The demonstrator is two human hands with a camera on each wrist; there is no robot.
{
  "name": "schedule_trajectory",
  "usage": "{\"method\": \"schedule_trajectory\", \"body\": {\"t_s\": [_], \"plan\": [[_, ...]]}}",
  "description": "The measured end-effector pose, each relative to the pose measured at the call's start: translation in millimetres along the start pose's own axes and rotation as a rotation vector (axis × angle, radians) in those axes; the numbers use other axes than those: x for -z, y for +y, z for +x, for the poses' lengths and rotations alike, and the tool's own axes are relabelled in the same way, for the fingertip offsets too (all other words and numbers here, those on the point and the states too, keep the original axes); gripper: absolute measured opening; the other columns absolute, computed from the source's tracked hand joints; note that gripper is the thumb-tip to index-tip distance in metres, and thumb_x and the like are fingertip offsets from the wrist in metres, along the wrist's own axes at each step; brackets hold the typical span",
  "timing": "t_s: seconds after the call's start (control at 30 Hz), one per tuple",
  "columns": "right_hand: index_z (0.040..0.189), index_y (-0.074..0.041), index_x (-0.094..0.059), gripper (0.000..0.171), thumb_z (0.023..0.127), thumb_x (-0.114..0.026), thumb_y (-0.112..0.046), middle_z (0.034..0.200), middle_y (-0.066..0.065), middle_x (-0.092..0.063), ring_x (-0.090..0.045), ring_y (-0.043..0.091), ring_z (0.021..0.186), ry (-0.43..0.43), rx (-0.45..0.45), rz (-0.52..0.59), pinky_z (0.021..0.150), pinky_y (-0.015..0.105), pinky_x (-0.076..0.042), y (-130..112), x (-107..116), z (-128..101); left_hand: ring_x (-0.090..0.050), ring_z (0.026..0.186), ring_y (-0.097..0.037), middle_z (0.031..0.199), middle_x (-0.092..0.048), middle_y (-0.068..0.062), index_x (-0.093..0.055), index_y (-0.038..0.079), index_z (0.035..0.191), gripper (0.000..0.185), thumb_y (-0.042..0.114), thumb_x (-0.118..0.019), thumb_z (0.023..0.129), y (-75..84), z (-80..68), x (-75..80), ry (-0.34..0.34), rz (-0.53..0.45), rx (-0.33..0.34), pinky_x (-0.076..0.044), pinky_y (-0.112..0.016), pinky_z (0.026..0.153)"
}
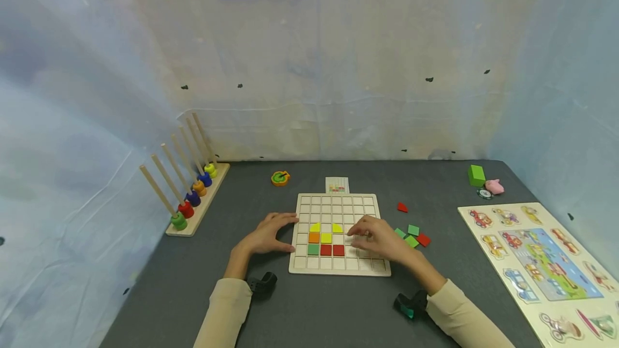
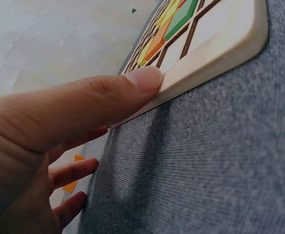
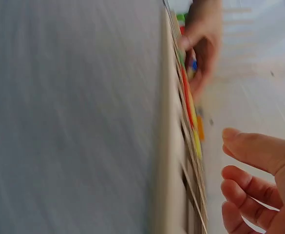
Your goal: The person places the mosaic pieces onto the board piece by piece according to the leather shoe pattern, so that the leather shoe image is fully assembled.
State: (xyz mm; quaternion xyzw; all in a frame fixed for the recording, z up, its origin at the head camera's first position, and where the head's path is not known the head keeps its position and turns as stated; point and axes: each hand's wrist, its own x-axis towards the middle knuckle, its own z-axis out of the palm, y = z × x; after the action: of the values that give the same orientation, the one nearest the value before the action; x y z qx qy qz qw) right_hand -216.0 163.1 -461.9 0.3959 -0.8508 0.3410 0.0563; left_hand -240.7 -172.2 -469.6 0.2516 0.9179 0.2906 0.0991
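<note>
A wooden grid board [image 1: 309,263] lies on the table with coloured tiles in its lower middle. The tiles are two yellow rounded pieces, an orange square [image 1: 314,237], a yellow square [image 1: 326,238], a green square [image 1: 313,249] and two red squares [image 1: 338,250]. At the board's left edge, my left hand [image 1: 271,233] rests its thumb on the rim, fingers spread. My right hand [image 1: 376,237] is over the board's right part. In the right wrist view its thumb and bent fingers stand apart, nothing between them.
Right of the board lie several loose tiles, including a red square [image 1: 423,239] and a red rounded piece [image 1: 402,207]. A small pattern card [image 1: 337,180] touches the board's far edge. A peg stand [image 1: 213,189] is at left; a picture puzzle [image 1: 474,240] lies at right.
</note>
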Motion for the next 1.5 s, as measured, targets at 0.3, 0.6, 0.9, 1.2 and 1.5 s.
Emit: {"method": "schedule_trajectory", "body": {"t_s": [0.3, 0.6, 0.9, 1.2, 1.5], "plan": [[0.101, -0.007, -0.069, 0.024, 0.079, -0.075, -0.013, 0.094, 0.005, -0.061, -0.056, 0.021, 0.079, 0.058, -0.176, -0.178, 0.065, 0.032, -0.046, 27, 42, -27, -0.027, 0.133, -0.029, 0.146, -0.037, -0.001, -0.047, 0.015, 0.138, 0.077, 0.039, -0.079, 0.073, 0.2, -1.0, 0.0, 0.004, 0.004, 0.005, -0.025, -0.055, 0.104], [0.101, -0.006, -0.069, 0.032, 0.075, -0.078, -0.022, 0.087, 0.002, -0.063, -0.055, 0.018, 0.077, -0.015, -0.257, -0.26, 0.07, 0.036, -0.043, 43, 53, -46, -0.026, 0.133, -0.029, 0.147, -0.036, -0.001, -0.047, 0.016, 0.138, 0.077, 0.04, -0.078, 0.073, 0.9, -0.3, -0.7, 0.003, 0.003, 0.011, -0.025, -0.056, 0.103], [0.101, -0.007, -0.069, 0.025, 0.078, -0.075, -0.014, 0.09, 0.0, -0.064, -0.057, 0.015, 0.08, 0.004, -0.258, -0.226, 0.07, 0.034, -0.047, 36, 47, -41, -0.025, 0.134, -0.028, 0.147, -0.035, 0.001, -0.046, 0.018, 0.139, 0.076, 0.039, -0.078, 0.073, 0.3, 1.2, 0.3, -0.006, 0.016, 0.023, -0.025, -0.055, 0.104], [0.106, -0.006, -0.066, 0.028, 0.079, -0.074, -0.011, 0.095, 0.002, -0.06, -0.055, 0.018, 0.081, -0.059, -0.104, -0.066, 0.069, 0.032, -0.048, 3, 26, -21, -0.024, 0.134, -0.029, 0.147, -0.035, 0.001, -0.046, 0.018, 0.139, 0.076, 0.041, -0.078, 0.073, 0.1, 0.4, 0.5, -0.015, 0.017, 0.019, -0.024, -0.056, 0.104], [0.097, -0.007, -0.065, 0.023, 0.078, -0.076, -0.014, 0.091, 0.002, -0.064, -0.06, 0.015, 0.081, -0.062, -0.02, 0.021, 0.071, 0.032, -0.051, -10, 3, -8, -0.026, 0.133, -0.03, 0.147, -0.036, -0.002, -0.046, 0.015, 0.138, 0.077, 0.04, -0.078, 0.073, 0.4, -0.4, 0.2, -0.003, 0.007, -0.005, -0.025, -0.056, 0.103]]}}
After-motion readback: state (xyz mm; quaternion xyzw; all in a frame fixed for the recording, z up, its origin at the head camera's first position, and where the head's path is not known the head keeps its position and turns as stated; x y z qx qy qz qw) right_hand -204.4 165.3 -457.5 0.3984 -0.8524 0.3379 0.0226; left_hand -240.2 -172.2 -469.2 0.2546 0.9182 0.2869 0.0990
